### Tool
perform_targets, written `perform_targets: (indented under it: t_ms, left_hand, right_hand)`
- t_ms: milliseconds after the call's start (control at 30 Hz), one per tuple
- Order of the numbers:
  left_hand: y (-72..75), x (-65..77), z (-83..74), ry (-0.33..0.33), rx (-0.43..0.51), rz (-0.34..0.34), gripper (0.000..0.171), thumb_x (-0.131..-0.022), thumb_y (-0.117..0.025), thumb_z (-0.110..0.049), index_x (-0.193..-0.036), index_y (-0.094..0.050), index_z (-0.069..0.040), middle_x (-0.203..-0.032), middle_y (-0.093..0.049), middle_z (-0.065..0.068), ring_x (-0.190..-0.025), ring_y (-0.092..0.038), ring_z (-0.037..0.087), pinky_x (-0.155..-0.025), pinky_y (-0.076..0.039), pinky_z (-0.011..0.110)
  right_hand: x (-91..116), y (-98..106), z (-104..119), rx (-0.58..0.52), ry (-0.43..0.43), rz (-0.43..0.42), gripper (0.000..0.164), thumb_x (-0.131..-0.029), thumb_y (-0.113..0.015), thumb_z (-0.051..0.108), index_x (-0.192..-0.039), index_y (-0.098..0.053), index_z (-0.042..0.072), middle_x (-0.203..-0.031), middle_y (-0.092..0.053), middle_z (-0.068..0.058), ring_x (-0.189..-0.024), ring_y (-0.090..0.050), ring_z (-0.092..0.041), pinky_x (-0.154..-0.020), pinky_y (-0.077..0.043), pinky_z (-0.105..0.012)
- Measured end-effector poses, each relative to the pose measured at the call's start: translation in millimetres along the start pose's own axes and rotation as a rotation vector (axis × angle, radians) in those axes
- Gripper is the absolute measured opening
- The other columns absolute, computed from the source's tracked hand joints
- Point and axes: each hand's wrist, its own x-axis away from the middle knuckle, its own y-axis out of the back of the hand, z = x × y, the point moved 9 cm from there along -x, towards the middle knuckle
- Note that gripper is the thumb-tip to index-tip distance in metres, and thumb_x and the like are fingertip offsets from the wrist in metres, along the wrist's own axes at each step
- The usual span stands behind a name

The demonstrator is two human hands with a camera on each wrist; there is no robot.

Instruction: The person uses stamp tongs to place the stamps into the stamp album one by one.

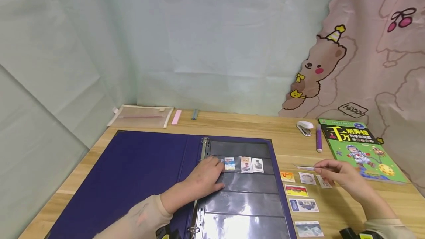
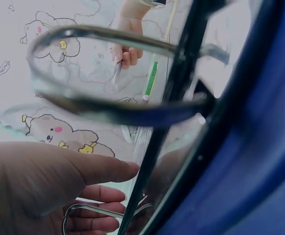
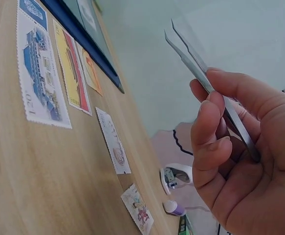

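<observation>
Curved-tip tweezers (image 3: 201,73) are pinched in my right hand (image 1: 345,180), above the loose stamps on the right of the table. Their two tips stand apart with nothing between them. My left hand (image 1: 207,176) rests with extended fingers on the black pocket page (image 1: 244,200) of an opened blue stamp album (image 1: 149,172), beside its metal rings. In the second pocket row sit a blue-and-white stamp (image 1: 230,163), a reddish stamp (image 1: 246,164) and a grey portrait stamp (image 1: 257,165). The left fingertips partly cover that row's left end.
Several loose stamps (image 1: 303,205) lie right of the album. Behind them are a white stapler (image 1: 304,127), a purple marker (image 1: 319,138) and a green book (image 1: 363,150). A mesh pouch (image 1: 141,117), a pink strip (image 1: 176,117) and a grey-green strip (image 1: 194,114) lie along the back edge.
</observation>
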Motion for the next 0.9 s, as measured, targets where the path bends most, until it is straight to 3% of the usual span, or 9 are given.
perform_targets:
  t_ms: [433,633,900]
  left_hand:
    - [-1.2,2.0,-4.9,-0.033,-0.026,-0.027,0.03,-0.075,-0.068,-0.04,-0.087,-0.055,-0.016,-0.087,-0.053,-0.002,-0.085,-0.049,0.015,-0.079,-0.041,0.032]
    - [-2.4,5.7,-8.7,-0.078,-0.042,-0.048,0.03,-0.078,-0.065,-0.037,-0.095,-0.055,-0.015,-0.089,-0.048,-0.001,-0.083,-0.045,0.014,-0.073,-0.039,0.03]
    - [-4.7,5.5,-11.4,-0.078,-0.067,-0.048,0.03,-0.079,-0.064,-0.034,-0.099,-0.054,-0.014,-0.089,-0.051,0.0,-0.085,-0.047,0.015,-0.075,-0.04,0.03]
  right_hand:
    - [0.8,-2.5,-0.3,-0.006,-0.005,0.023,0.018,-0.091,-0.047,0.006,-0.1,-0.055,-0.008,-0.065,-0.052,0.01,-0.051,-0.045,-0.017,-0.047,-0.037,-0.033]
    - [-0.5,-3.9,-2.8,0.028,-0.048,0.027,0.023,-0.09,-0.05,0.011,-0.1,-0.055,-0.009,-0.063,-0.051,0.009,-0.051,-0.044,-0.016,-0.047,-0.038,-0.032]
    - [-0.6,-4.6,-8.1,0.036,-0.069,0.02,0.025,-0.09,-0.051,0.013,-0.1,-0.055,-0.01,-0.064,-0.051,0.009,-0.052,-0.046,-0.011,-0.048,-0.04,-0.031]
